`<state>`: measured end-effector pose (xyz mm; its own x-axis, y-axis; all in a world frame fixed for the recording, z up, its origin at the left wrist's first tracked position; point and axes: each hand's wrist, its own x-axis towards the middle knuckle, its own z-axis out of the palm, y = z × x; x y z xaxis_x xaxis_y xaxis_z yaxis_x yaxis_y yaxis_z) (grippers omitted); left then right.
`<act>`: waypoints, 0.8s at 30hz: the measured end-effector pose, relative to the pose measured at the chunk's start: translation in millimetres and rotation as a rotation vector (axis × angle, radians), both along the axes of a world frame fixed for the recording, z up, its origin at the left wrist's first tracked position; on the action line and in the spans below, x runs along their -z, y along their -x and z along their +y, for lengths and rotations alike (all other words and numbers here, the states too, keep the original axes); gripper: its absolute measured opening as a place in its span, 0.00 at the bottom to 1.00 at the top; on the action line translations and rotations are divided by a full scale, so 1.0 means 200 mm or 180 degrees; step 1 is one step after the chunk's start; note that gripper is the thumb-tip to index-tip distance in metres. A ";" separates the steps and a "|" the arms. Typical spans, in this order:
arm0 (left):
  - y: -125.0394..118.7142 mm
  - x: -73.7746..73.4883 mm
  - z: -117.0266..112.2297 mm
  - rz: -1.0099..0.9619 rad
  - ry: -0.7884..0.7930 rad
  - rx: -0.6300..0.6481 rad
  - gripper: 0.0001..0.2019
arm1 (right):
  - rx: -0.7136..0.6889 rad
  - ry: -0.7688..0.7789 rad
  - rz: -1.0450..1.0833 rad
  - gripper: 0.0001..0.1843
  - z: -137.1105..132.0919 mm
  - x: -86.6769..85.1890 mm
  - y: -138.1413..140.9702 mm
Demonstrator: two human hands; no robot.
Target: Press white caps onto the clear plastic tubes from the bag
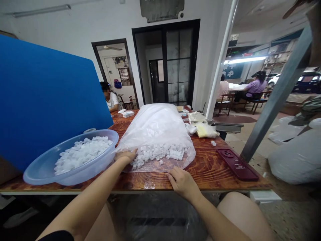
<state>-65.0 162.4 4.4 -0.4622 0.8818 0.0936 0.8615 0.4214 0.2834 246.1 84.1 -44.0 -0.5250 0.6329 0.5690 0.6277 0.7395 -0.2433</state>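
A large clear plastic bag (160, 124) lies on the wooden table in front of me, its mouth toward me. Several small white translucent plastic caps (160, 152) are heaped just inside that mouth. My left hand (127, 156) is at the mouth's left side, fingers stretched toward the caps and partly hidden by the film. At the bag's near right edge, my right hand (182, 180) has its fingers curled onto the film. To the left stands a blue translucent basin (72, 179), holding many more of these caps.
A blue panel (50, 97) rises behind the basin. A dark red phone (237, 164) lies at the table's right, near a slanted metal post (273, 97). Small bagged items (204, 130) sit at the far right. Another person (111, 99) sits beyond the panel.
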 end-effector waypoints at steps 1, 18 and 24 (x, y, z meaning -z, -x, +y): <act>0.00 0.01 0.00 0.0038 0.0035 -0.0181 0.27 | 0.0003 0.0002 -0.0008 0.14 0.00 0.00 0.00; 0.03 0.07 0.02 0.0377 0.0110 -0.0491 0.25 | 0.0058 0.0218 0.0176 0.10 0.02 -0.08 0.09; 0.05 0.08 0.00 0.0394 0.0184 -0.0246 0.18 | 0.0180 0.0064 -0.0387 0.16 0.13 -0.11 0.23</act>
